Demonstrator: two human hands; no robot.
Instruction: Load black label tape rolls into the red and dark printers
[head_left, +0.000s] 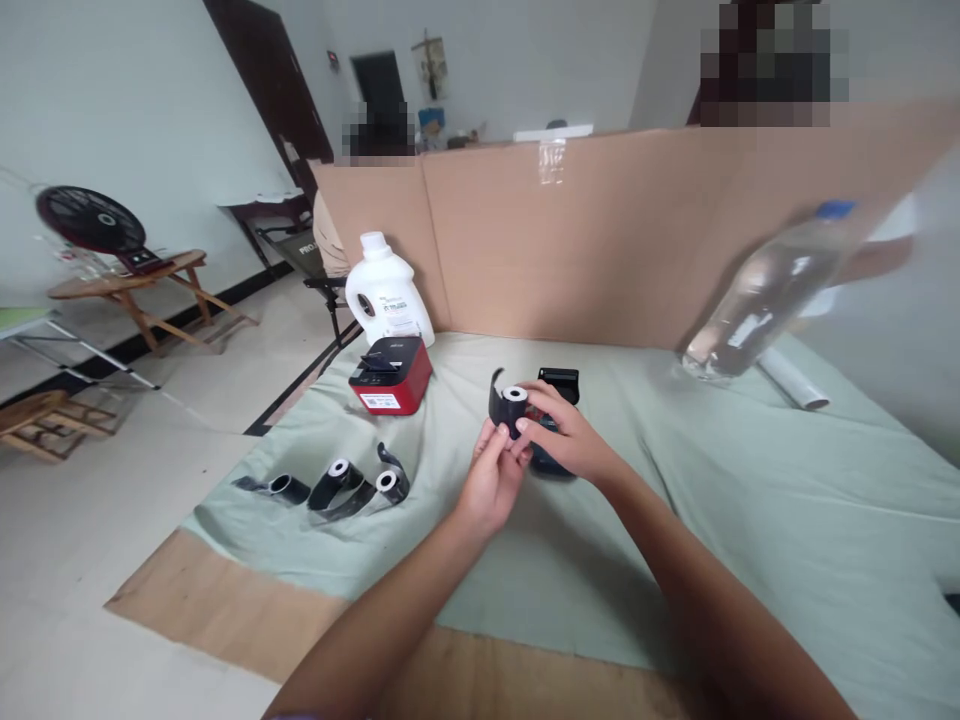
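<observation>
A small black paper or film roll (pixel 512 409) with a white core stands upright between my hands, its loose end curling up on the left. My left hand (pixel 493 477) holds it from below, thumb and fingers closed on its lower part. From the right, my right hand (pixel 566 432) grips its side with the thumb in front. Just behind my right hand lies a black handheld device (pixel 559 382), partly hidden by that hand. Three similar black rolls lie on the cloth to the left: a left roll (pixel 291 488), a middle roll (pixel 335 482) and a right roll (pixel 391 486).
A red and black box-shaped machine (pixel 394 378) stands at the back left, before a white jug (pixel 390 295). A cardboard panel (pixel 570 240) rises behind the green cloth (pixel 465 590). At right are a tilted clear bottle (pixel 765 295) and a white tube (pixel 795 380).
</observation>
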